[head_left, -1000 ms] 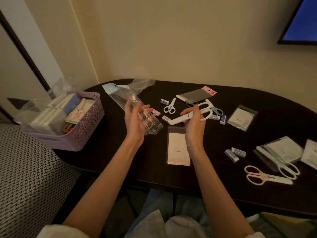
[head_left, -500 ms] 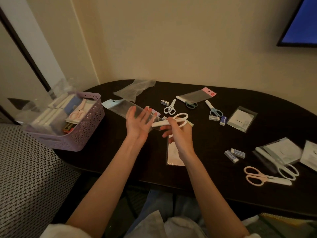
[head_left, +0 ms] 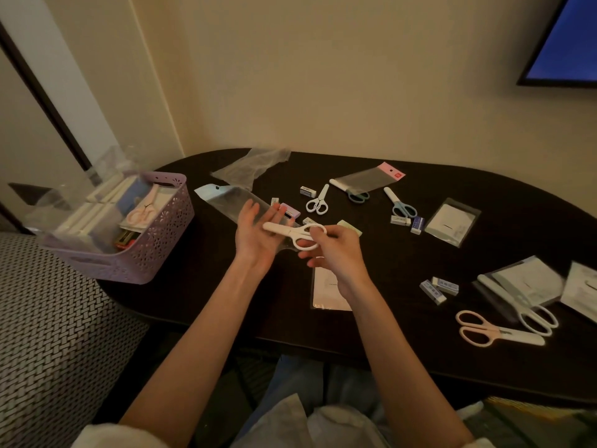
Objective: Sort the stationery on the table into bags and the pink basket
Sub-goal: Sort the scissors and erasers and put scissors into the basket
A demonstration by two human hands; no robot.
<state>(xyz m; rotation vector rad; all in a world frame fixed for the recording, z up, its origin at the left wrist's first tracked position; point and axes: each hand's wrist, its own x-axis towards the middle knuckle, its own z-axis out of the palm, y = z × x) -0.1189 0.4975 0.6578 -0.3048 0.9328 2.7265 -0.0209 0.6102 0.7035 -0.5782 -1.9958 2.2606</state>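
Above table (head_left: pixel 403 253): scissors (head_left: pixel 292 232) across left fingers (head_left: pixel 277 218)

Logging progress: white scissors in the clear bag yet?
Cannot tell: white scissors, gripped by right hand, overlap the clear bag at left hand.

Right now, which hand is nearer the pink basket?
Left. The left hand is over the table just right of the pink basket, under a clear bag; the right hand, gripping white scissors, is farther right.

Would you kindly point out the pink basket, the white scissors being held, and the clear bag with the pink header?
pink basket (head_left: pixel 151 253), head view, on its perforated front wall.
white scissors (head_left: pixel 286 229), head view, on the capped blade.
clear bag with the pink header (head_left: pixel 361 182), head view, on its transparent middle.
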